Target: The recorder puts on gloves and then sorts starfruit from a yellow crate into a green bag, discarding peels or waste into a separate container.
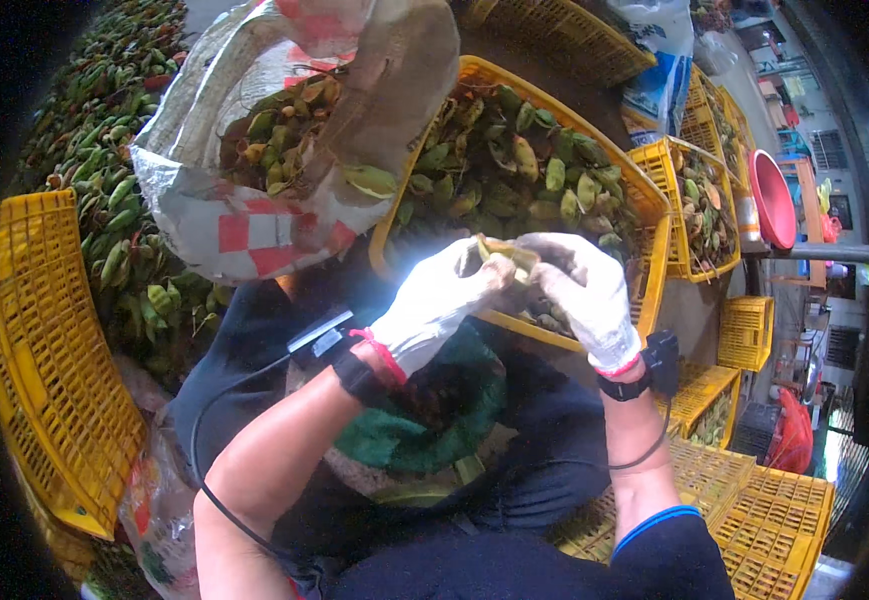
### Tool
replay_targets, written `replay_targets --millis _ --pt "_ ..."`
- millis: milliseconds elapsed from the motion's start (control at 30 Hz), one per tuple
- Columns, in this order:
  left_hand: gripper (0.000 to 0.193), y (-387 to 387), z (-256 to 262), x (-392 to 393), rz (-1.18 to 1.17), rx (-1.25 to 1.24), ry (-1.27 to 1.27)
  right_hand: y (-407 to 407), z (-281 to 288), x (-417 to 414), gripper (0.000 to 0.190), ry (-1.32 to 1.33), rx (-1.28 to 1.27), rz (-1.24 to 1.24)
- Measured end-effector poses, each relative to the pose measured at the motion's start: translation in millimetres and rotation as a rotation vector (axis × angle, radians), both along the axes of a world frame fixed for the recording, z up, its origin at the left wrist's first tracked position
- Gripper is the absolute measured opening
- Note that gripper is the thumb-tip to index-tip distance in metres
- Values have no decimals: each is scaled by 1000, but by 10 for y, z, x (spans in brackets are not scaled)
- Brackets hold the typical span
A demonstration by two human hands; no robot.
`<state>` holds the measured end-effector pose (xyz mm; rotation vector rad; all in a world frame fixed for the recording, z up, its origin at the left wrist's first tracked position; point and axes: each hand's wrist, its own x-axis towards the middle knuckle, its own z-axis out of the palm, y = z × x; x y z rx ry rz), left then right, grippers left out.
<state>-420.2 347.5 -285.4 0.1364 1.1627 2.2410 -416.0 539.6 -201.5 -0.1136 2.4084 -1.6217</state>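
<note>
Both my hands wear white knitted gloves with dirty fingertips and pink cuffs. Between them is a yellowish-green seed pod (pixel 518 257), which looks split open. My left hand (pixel 434 304) pinches its left side, and my right hand (pixel 590 294) has the other side between thumb and fingers. The hands are over the near edge of a yellow plastic crate (pixel 656 300) full of green and brown pods (pixel 524 161). Below them, between my knees, an open green bag (pixel 404 435) has dark contents that I cannot make out.
A white-and-red woven sack (pixel 269 232) holding pods and husks stands at the upper left. A large heap of pods (pixel 119 187) covers the floor at left, behind a tilted yellow crate (pixel 59 352). More yellow crates (pixel 764 517) and a pink basin (pixel 772 199) are at right.
</note>
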Motion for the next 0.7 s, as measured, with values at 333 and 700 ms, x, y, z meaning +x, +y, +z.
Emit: replay_targets --millis 333,700 --pt "59 -988 508 -696 549 486 -310 -279 -189 -765 29 219 273 130" --pt "57 -824 289 -675 607 547 -370 -738 -1751 -1390 29 425 955 248"
